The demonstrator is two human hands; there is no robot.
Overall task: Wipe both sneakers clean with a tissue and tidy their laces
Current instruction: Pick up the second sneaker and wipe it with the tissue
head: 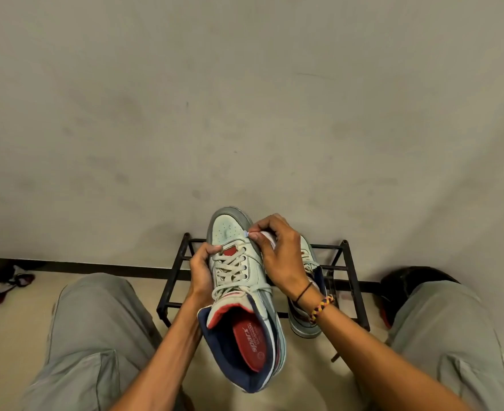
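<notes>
Behind everything, a plain pale wall [244,99] with a dark skirting strip [96,266] at its foot. Just in front of the wall, one black metal rack [348,280] on the floor. Either side of the rack, two knees in grey trousers [90,336].

Two sneakers counted, both white and grey with red patches and navy lining. Held sneaker [241,280] raised above the rack's left half, toe toward the wall, opening toward the camera. On its red insole [250,342], upside-down white print, seemingly "SPARX" with a line of smaller words too small to read. Second sneaker [307,310] resting on the rack, just right of the held one, largely hidden by the right forearm.

Left hand [201,271] at the rack's left part, grip clenched round the held sneaker's left side, thumb on the upper near the lowest eyelets. Right hand [277,256] above the rack's middle, fingers curled and pinching a white tissue [267,240] against the right edge of the toe.

Grey-white laces [233,271] criss-crossed up the held sneaker, ends loose over the tongue.

Two bands on the right wrist: one thin dark band [303,292], one braided multicoloured bracelet [322,308].

Far left of the rack, red-and-dark things [7,284] on the floor, too unclear to name.
</notes>
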